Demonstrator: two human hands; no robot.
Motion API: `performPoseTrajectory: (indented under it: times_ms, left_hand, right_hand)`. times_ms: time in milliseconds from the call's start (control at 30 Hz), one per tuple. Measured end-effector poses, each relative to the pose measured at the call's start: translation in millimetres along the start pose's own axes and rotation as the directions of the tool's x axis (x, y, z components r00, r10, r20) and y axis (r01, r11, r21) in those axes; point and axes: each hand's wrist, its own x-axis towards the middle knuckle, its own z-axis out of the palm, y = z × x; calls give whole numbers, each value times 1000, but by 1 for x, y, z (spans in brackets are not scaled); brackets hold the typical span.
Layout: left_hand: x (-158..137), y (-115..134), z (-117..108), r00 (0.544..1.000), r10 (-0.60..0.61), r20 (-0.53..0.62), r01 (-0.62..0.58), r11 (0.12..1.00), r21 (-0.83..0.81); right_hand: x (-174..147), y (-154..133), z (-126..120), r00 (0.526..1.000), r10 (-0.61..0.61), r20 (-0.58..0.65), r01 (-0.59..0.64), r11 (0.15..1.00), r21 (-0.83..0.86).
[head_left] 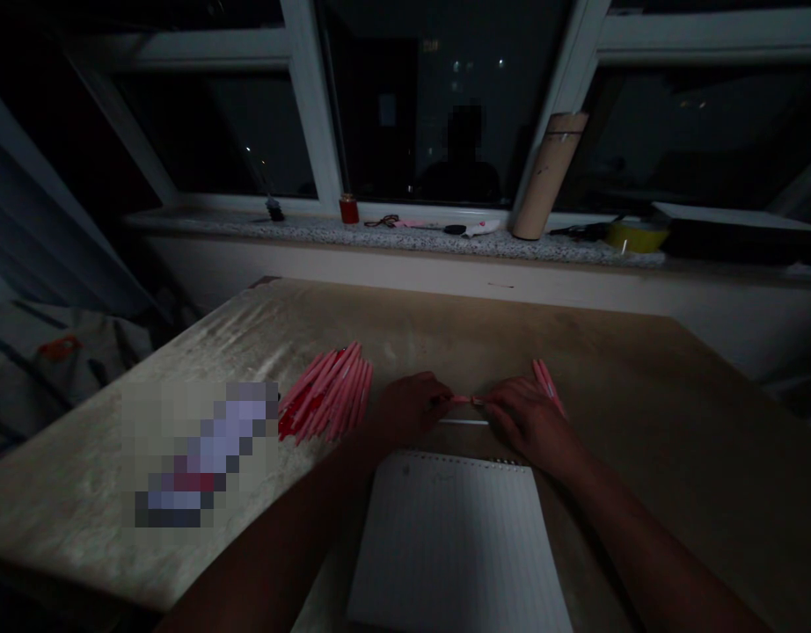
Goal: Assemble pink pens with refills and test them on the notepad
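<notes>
My left hand [413, 406] is closed, pinching a slim pink pen [459, 399] above the table. Fingers of my right hand [528, 420] are pinched at the pen's other end, where a small brownish tip shows; its detail is too dark to make out. Just below the pen lies a thin white stick [463, 422]. Left of my left hand is a pile of pink pens [332, 391] with some red among them. A few more pink pens [545, 382] lie beyond my right hand. A spiral notebook [455, 545] with lined pages rests open between my forearms.
A pixelated long object [211, 448] lies on the table [675, 422] at left. On the windowsill [313, 230] stand a small red jar [348, 209], a leaning cardboard tube [551, 176] and a yellow tape roll [636, 236]. A curtain [42, 176] hangs at far left.
</notes>
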Motion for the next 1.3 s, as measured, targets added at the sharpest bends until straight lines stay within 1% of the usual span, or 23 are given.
performPoseTrajectory:
  times_ms: [100,200,367,500,633,800,967,1100,1300]
  left_hand:
    - [0,1,-1,1000,11,-6,-11,1000,-5]
    - [0,3,-2,1000,7,-1,-7,1000,-17]
    - [2,2,-2,1000,5,12,-5,998,-59]
    - [1,-1,0,999,10,31,-9,999,-38]
    - [0,-3,2,996,-1,91,-3,999,45]
    - [-2,-3,4,986,-57,157,32,987,160]
    - [-3,-1,3,984,-82,157,41,968,248]
    - [-3,-2,5,985,-86,150,45,964,262]
    - [-1,-10,6,988,-90,126,61,974,218]
  right_hand:
    - [0,-1,1,1000,22,-12,-22,999,35]
    - [-1,0,2,998,36,-58,-32,998,62]
    - [-1,2,2,991,-2,-132,13,996,88]
    - [-1,5,3,989,-22,-149,40,992,118]
    - [-1,9,8,995,-9,-101,19,995,101]
    - [-2,11,14,999,28,37,-29,999,36]
    - [-1,10,15,992,60,110,-50,995,-86]
    - [-1,8,13,989,77,124,-62,991,-117]
    - [-3,13,10,993,100,66,-97,994,-48]
